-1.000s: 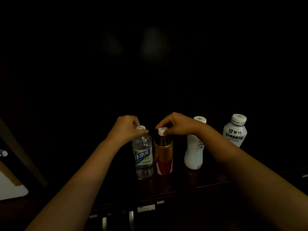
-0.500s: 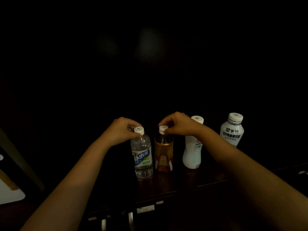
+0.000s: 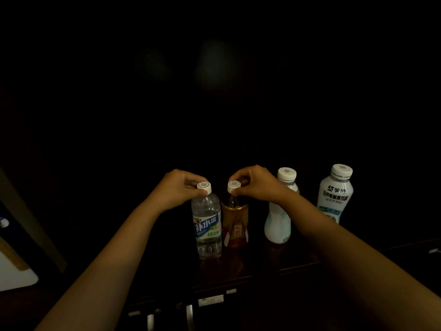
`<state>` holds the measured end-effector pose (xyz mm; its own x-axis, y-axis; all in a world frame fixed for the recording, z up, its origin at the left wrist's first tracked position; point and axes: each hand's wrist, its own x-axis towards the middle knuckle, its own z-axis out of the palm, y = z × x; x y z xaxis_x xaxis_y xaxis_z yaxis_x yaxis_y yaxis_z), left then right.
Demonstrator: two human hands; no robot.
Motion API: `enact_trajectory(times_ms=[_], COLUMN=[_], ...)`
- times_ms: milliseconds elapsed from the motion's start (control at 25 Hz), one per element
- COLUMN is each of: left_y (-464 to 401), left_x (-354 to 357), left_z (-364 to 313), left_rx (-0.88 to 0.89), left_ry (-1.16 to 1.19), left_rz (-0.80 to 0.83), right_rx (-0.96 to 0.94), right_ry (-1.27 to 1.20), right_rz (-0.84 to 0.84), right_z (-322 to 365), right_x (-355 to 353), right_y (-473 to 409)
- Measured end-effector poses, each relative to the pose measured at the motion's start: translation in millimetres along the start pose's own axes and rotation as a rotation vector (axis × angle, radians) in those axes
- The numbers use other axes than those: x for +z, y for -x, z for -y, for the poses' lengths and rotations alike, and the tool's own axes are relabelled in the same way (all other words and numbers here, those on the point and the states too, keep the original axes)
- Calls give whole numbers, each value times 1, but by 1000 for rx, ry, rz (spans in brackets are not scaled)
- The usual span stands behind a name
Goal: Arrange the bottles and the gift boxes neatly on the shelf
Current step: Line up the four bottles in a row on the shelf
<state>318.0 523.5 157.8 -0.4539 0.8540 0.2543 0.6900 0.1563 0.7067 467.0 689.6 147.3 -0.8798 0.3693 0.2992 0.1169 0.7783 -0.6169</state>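
**Two bottles turned by their caps on the dark shelf**

We see the left hand [image 3: 181, 189] pinching the white cap of the clear plastic water bottle with the blue label [image 3: 207, 223], fingers curled round it. The right hand [image 3: 256, 185] pinches the white cap of the amber tea bottle with the gold and red label [image 3: 235, 223] in the same way. Both bottles stand upright, just beside each other, near the front edge of the dark wooden shelf [image 3: 262, 263]. Compared with a second ago, the amber bottle has been rotated: its label now faces us. We judge this to be label alignment within the row. To the right stand a waisted white bottle [image 3: 278, 225] and a white milk-drink bottle with dark lettering [image 3: 335, 194], apart from each other. No gift boxes are discernible in the darkness.
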Motion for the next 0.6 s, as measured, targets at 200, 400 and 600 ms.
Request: enact_trajectory(times_ms=[200, 400, 600], left_y=[3, 3, 1], left_x=[2, 2, 1], left_z=[2, 4, 7], left_rx=[-3, -13, 18], left_ry=[75, 139, 82], left_rz=[-35, -44, -35], right_rx=[10, 24, 35], right_ry=[-15, -88, -114], right_rz=[-15, 29, 30], right_z=[-1, -3, -3], right_x=[4, 1, 1], right_y=[0, 0, 1])
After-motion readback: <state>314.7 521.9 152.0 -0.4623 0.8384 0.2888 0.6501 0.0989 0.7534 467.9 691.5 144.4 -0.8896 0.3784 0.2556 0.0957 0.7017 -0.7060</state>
